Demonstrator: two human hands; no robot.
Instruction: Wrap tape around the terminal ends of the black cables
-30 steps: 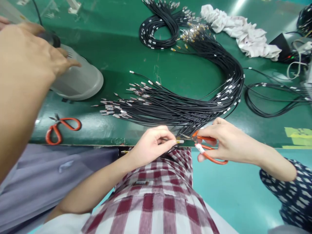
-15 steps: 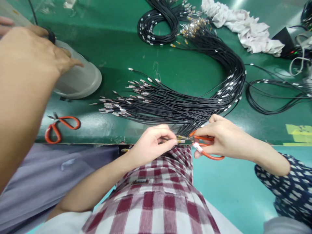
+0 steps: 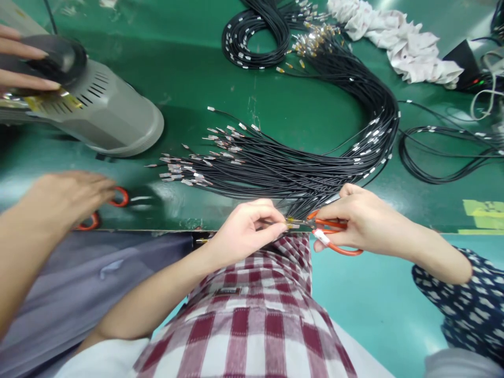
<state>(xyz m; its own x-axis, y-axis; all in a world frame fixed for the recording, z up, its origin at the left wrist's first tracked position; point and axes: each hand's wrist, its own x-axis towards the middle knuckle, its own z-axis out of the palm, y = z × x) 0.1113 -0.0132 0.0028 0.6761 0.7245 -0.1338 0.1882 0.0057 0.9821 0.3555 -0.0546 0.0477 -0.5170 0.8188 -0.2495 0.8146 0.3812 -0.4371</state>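
My left hand point(image 3: 252, 228) pinches a thin black cable by its end at the table's front edge. The yellowish, white-tagged cable end point(image 3: 292, 224) sticks out past the fingertips. My right hand point(image 3: 354, 218) is wrapped round orange-handled cutters point(image 3: 340, 248) that have a white label on one handle. Their jaws point left and meet the cable end; whether they touch it cannot be made out. Just behind both hands lies a large bundle of black cables point(image 3: 283, 170) with white tags, curving away to the right and back.
A co-worker's hand point(image 3: 74, 197) covers a second pair of orange-handled cutters point(image 3: 91, 223) at left; another rests by a grey machine point(image 3: 114, 110). Behind are a coiled cable bundle point(image 3: 232, 44) and crumpled white cloth point(image 3: 394, 34). A loose coil point(image 3: 437, 181) lies right.
One co-worker's hand has come down from the grey machine to the cutters at left, and the machine is now more visible. My own hands have hardly moved.
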